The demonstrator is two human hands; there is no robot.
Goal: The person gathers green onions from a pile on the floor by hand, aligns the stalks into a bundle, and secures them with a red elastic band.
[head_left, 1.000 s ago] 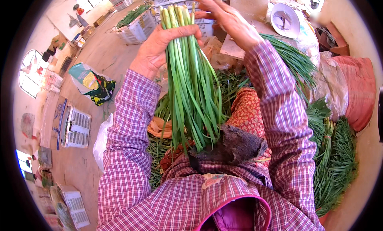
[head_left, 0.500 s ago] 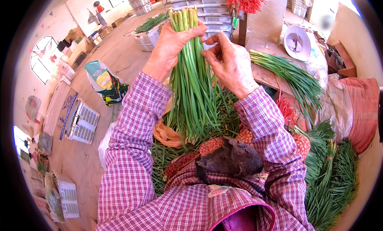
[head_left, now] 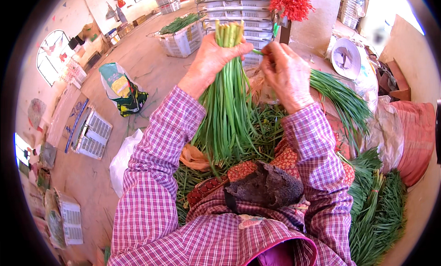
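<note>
Crate stack: white plastic crates (head_left: 236, 4) piled at top centre, probably nested upward to save floor room.
Green heap: long, chive-like greens (head_left: 386, 220) at lower right, leaves lying mostly one way, perhaps to keep them untangled.
Scattered leaves: loose greens (head_left: 271, 128) spread at mid-frame, under the raised work.
Held bunch: chive-like bunch (head_left: 227, 110) in the upper centre, pale stem ends up, leaves hanging; gripping near the stems likely keeps the ends together and the leaves free.
Resting bunch: similar greens (head_left: 340, 94) right of centre, stem ends towards the right hand.
Left hand: the left hand (head_left: 209, 59) wraps the bunch below its ends, thumb across the front.
Right hand: the right hand (head_left: 289, 73), just beside, has thumb and fingertips pinched on a strand.
Strand: thin green piece (head_left: 257, 51) spanning between the hands; leaf or tie, I cannot tell.
</note>
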